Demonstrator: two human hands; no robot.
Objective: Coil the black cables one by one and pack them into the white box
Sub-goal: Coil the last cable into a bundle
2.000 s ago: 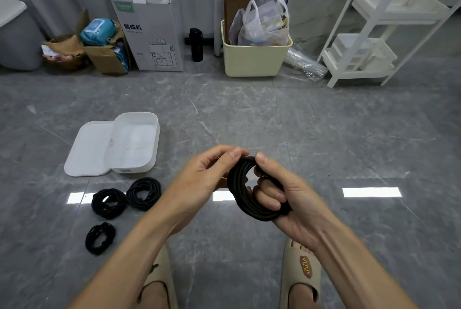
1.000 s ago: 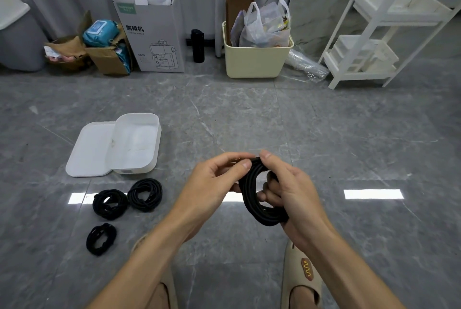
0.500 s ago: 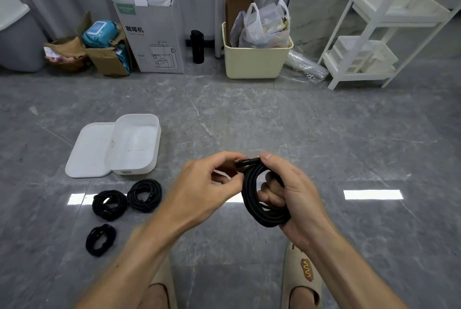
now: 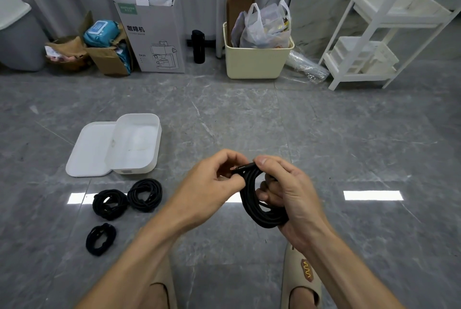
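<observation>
The right hand (image 4: pixel 287 199) curls its fingers through a coiled, matte black cable (image 4: pixel 257 204), thumb pressing the strands at the top. The coil stands nearly on edge, its long axis running from 12 down to 6 o'clock. A straight plug end with a small metal tip (image 4: pixel 234 168) juts from the top of the coil toward 9 o'clock, into the curled fingers of the left hand (image 4: pixel 212 189), which close around the tip.

At 9 o'clock from the hands, three more coiled black cables (image 4: pixel 144 195) (image 4: pixel 109 204) (image 4: pixel 101 239) lie on the glossy grey marbled floor tiles (image 4: pixel 324 134). Toward 10 o'clock sits the smooth, round-cornered white plastic box (image 4: pixel 136 144), open, its flat lid (image 4: pixel 89 151) beside it. Along the far wall at 12 o'clock stand a cream plastic bin (image 4: pixel 257 64) and a white cardboard carton (image 4: pixel 152 32).
</observation>
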